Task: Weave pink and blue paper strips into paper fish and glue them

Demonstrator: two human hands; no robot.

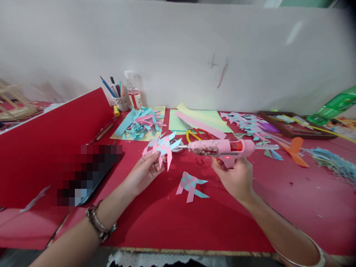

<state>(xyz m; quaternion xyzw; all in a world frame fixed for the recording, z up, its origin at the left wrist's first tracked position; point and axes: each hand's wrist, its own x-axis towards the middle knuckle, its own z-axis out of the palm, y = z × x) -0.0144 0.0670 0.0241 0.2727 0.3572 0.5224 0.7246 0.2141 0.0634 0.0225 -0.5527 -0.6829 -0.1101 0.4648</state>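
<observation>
Between the fingers of my left hand (148,167) is a woven paper fish (162,145) of pink and light-blue strips, its loose ends sticking out. My right hand (236,180) is wrapped round the handle of a pink hot glue gun (222,148). A red light glows on the gun, its barrel is smudged dark, and a clear glue stick (267,147) juts from the back. The nozzle points left and is close to the held paper piece; whether they touch I cannot tell. A second woven paper fish (190,185) lies flat on the red table (167,222) between my hands.
Behind the glue gun lie scissors (191,135) on coloured paper sheets (204,116). A heap of paper strips (141,120), a bottle (133,91) and a pen cup (121,102) stand back left. A blurred dark device (94,178) and a red board (55,148) are left, a green bottle (333,105) right.
</observation>
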